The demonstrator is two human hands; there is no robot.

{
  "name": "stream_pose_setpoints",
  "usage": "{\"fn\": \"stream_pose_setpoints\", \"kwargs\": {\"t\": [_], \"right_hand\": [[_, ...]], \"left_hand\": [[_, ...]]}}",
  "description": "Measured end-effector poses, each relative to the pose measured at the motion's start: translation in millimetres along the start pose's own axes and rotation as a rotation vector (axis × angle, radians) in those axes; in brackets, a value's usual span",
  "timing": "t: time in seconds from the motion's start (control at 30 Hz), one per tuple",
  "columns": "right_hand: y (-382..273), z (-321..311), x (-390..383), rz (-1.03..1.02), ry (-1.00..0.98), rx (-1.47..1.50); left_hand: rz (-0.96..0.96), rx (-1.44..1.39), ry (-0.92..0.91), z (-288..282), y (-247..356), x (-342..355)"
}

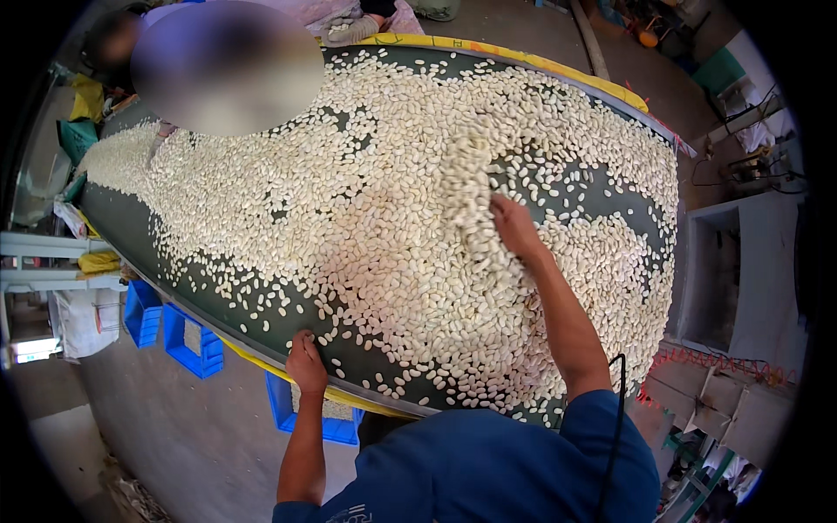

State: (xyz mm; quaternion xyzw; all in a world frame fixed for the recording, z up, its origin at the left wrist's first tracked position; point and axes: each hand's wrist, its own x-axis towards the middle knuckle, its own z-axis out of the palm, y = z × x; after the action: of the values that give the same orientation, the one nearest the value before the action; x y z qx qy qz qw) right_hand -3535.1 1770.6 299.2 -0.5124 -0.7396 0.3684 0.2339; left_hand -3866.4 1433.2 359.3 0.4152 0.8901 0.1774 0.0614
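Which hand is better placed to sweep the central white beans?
Likely the right hand: it is among those white beans, while the left hand is at the near edge of the green table.

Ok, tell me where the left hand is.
In the head view, the left hand is left of centre, at the table's near edge, a blue crate below.

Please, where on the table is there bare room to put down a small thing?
The barest table patch is at the left, between the white beans and the near edge. Patches beside the left hand and to the right of the right hand hold scattered beans. The middle is crowded.
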Motion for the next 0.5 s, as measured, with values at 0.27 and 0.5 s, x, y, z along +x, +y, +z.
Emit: {"fn": "stream_pose_setpoints", "kwargs": {"t": [0.27,0.5], "right_hand": [[-69,18,41,0.317,-0.158,0.611],[-107,113,150,-0.227,-0.193,-0.051]], "left_hand": [[-0.046,-0.070,-0.044,-6,-16,16],[-0.037,-0.060,-0.020,-14,-28,31]]}}
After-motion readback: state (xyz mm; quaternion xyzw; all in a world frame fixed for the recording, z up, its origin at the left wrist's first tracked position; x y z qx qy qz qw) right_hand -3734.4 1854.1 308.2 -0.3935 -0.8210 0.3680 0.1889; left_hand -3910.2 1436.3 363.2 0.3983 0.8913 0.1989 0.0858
